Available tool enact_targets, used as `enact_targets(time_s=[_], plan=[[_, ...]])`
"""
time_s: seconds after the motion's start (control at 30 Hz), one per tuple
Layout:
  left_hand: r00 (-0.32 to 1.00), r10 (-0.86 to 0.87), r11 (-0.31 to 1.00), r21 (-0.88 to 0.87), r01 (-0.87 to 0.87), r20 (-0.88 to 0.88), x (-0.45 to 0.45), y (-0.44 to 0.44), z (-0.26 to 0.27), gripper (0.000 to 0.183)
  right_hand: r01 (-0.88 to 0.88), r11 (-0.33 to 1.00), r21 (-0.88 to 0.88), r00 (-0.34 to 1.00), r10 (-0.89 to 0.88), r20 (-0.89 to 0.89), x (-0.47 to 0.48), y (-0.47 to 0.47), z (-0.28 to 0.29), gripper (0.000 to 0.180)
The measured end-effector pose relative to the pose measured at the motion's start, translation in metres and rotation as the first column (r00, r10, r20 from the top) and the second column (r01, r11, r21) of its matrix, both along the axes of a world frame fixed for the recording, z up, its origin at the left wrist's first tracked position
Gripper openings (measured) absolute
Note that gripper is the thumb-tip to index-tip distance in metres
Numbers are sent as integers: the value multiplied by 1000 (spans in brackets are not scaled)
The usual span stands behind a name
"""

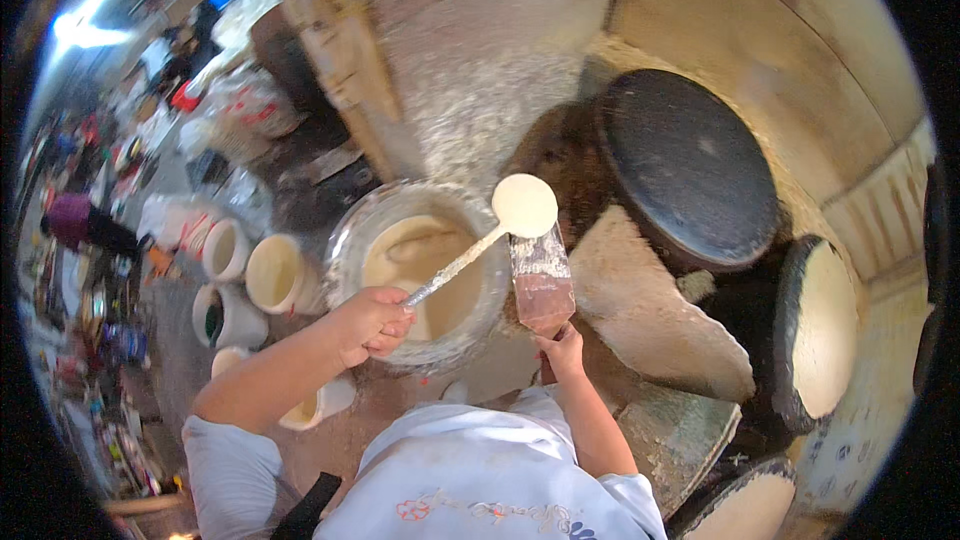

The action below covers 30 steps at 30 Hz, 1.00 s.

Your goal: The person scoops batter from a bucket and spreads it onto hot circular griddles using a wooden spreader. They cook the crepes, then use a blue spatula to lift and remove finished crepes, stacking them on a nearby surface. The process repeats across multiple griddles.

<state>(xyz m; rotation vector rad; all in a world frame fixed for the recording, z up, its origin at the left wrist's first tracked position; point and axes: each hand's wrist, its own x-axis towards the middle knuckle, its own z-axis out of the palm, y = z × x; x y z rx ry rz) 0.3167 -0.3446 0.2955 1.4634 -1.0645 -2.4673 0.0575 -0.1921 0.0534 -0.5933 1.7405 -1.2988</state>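
Note:
My left hand (379,321) grips the handle of a long ladle (457,262). Cream-coloured liquid (525,205) fills or coats the ladle's round bowl, held past the far right rim of a large round vat (491,300). Inside the vat lies more of the same pale liquid (420,270), and its rim is crusted with residue. In my right hand (562,351) is a flat wooden paddle (545,300), brown near the grip and smeared whitish toward its far end. The ladle's bowl overlaps the paddle's tip in view; whether they touch, I cannot tell.
To the right stand a large black disc (690,165), a dark-rimmed round pan (825,330) with a cream surface, and a curved pale sheet (645,307). White buckets (277,274) are at left, near a wooden post (345,67). A person (71,219) is farther left amid clutter.

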Motion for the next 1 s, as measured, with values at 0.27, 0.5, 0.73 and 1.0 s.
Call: enact_targets(time_s=[0.27,0.5,0.73,1.0], plan=[[966,-30,976,-216,-27,-255,-228,42,-119,12,156,987,26,909,-154,387,-153,129,40,9],[911,43,-136,-901,412,410,-342,61,-210,16,429,902,58,782,-402,477,-241,183,59,58],[823,-141,966,-257,-6,-550,-364,75,-103,19,258,931,258,878,-337,339,-255,135,63,45],[718,322,822,558,111,-617,-288,49,-71,18,333,721,608,741,199,-642,-231,92,70,78]])
